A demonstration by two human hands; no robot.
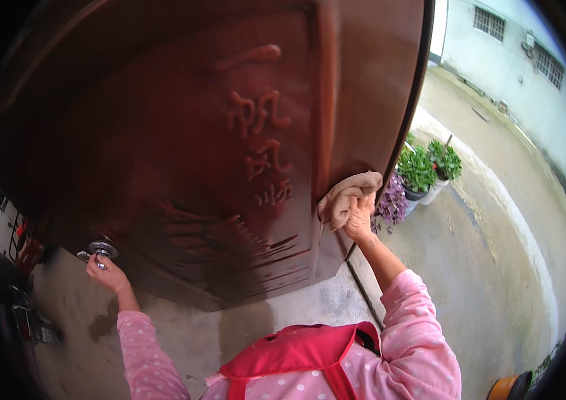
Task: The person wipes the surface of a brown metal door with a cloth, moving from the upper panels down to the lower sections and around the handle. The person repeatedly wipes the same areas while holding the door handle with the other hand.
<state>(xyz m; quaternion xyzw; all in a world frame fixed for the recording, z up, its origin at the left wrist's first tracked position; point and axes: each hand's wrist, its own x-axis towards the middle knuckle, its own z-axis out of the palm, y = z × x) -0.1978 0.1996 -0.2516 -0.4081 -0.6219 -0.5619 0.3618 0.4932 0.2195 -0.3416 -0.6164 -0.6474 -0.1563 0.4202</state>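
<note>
A dark red-brown door [188,125] with a raised panel fills the upper left of the view. Its panel bears raised characters [265,112] and a relief of a sailing boat [188,225]. My left hand [105,274] grips the metal door handle [103,250] at the door's lower left. On the right, my right hand [360,217] presses a bunched, brownish cloth [345,197] against the smooth border near the door's edge. The fingers of that hand are partly hidden by the cloth.
Past the door's right edge stand potted green plants [418,170] and a purple-leaved plant [391,202]. A pale wall [527,60] with barred windows borders the concrete ground [452,260]. Dim objects, among them a basket [45,332], stand at lower left. An orange-and-black object [507,387] lies at lower right.
</note>
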